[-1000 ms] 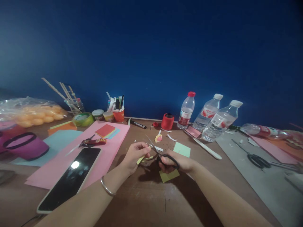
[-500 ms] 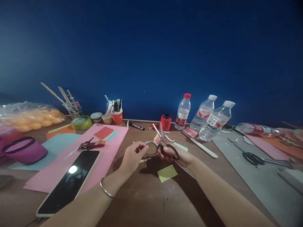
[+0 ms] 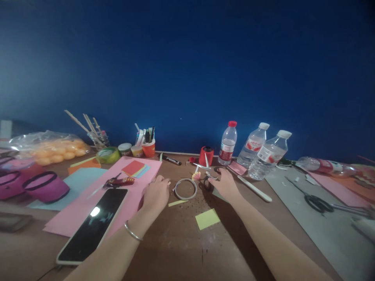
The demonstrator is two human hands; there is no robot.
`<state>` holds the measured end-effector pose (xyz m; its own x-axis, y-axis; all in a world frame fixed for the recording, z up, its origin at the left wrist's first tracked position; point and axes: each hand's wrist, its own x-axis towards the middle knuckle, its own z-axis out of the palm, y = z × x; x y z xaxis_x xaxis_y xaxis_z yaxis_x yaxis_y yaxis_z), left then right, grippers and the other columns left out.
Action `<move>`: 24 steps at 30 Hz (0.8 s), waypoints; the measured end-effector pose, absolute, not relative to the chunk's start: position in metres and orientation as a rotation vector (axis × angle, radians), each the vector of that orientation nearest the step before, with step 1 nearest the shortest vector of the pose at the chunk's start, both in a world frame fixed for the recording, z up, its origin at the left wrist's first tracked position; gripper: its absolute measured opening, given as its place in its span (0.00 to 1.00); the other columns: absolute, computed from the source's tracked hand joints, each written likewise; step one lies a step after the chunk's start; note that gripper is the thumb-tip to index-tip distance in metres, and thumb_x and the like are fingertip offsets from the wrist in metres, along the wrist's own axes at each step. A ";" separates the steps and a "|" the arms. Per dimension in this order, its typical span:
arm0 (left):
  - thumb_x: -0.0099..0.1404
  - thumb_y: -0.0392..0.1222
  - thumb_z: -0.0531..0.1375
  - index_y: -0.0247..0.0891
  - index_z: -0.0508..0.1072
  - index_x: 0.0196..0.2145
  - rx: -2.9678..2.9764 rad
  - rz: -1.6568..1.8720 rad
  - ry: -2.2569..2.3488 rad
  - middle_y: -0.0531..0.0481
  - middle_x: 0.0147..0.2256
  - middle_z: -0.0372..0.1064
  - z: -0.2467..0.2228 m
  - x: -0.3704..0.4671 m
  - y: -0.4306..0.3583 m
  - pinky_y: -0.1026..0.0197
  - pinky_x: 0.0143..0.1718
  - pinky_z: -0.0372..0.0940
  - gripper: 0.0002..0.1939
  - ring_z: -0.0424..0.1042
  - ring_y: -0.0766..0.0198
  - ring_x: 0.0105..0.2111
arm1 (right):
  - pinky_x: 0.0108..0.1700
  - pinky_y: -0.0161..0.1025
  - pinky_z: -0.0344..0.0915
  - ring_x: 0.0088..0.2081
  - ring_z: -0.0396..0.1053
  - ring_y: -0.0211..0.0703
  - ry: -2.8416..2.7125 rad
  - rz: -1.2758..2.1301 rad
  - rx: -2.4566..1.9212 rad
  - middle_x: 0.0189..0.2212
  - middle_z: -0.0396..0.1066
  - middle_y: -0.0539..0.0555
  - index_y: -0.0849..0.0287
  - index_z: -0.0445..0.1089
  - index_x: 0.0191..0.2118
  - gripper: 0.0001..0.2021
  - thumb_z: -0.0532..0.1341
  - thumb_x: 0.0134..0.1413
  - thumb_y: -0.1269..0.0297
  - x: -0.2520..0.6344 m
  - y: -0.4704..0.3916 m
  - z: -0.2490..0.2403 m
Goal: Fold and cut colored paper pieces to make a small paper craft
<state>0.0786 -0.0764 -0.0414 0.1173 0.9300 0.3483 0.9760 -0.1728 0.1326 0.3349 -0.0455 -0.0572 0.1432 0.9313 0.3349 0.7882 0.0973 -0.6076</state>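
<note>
My left hand [image 3: 156, 195] rests by the right edge of the pink paper [image 3: 136, 208]. Its fingers are curled together, and whatever they may hold is too small or hidden to name. My right hand [image 3: 227, 184] is low over the table with its fingers on the black handles of the scissors [image 3: 208, 181], whose blades point away from me. Between my hands a roll of tape [image 3: 185, 189] lies flat. Beyond it is a small yellow-and-pink shell-shaped piece [image 3: 196, 176]. A yellow paper square [image 3: 207, 219] and a thin yellow strip [image 3: 177, 203] lie nearer me.
A phone [image 3: 93, 226] lies on the pink paper at left. Water bottles [image 3: 227, 146] and a red tape dispenser [image 3: 206, 156] stand at the back. A white stick [image 3: 255, 189] lies right of my right hand; a grey sheet [image 3: 288, 210] bears another pair of scissors [image 3: 318, 203].
My left hand has moved left, away from the tape roll, which now lies between my hands. My right hand has moved forward and right, lowering the scissors to the table.
</note>
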 end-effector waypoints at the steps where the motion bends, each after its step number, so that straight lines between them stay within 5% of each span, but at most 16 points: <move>1: 0.60 0.37 0.50 0.43 0.69 0.40 -2.225 -0.527 -1.932 0.47 0.37 0.66 -0.040 0.080 -0.078 0.57 0.36 0.56 0.13 0.63 0.57 0.37 | 0.46 0.44 0.56 0.43 0.62 0.50 -1.655 0.234 -1.721 0.41 0.64 0.62 0.66 0.62 0.44 0.24 0.58 0.40 0.58 0.336 -0.045 -0.058; 10: 0.54 0.51 0.57 0.40 0.72 0.28 -2.359 -0.557 -1.848 0.48 0.34 0.65 -0.032 0.099 -0.082 0.55 0.39 0.53 0.13 0.61 0.56 0.38 | 0.43 0.43 0.54 0.40 0.60 0.51 -1.557 0.029 -1.802 0.36 0.64 0.58 0.61 0.58 0.38 0.15 0.53 0.47 0.57 0.343 -0.050 -0.055; 17: 0.52 0.37 0.57 0.40 0.71 0.24 -2.421 -0.728 -1.761 0.50 0.30 0.67 -0.038 0.101 -0.079 0.56 0.34 0.53 0.03 0.62 0.57 0.35 | 0.41 0.43 0.52 0.39 0.59 0.50 -1.618 -0.064 -1.821 0.34 0.63 0.57 0.60 0.58 0.36 0.12 0.53 0.48 0.57 0.342 -0.048 -0.059; 24: 0.51 0.31 0.55 0.40 0.68 0.26 -2.516 -0.884 -1.558 0.52 0.31 0.68 -0.026 0.109 -0.091 0.57 0.36 0.52 0.06 0.63 0.58 0.37 | 0.41 0.43 0.52 0.42 0.59 0.52 -1.652 -0.103 -1.841 0.39 0.60 0.60 0.60 0.61 0.41 0.16 0.56 0.45 0.59 0.338 -0.056 -0.047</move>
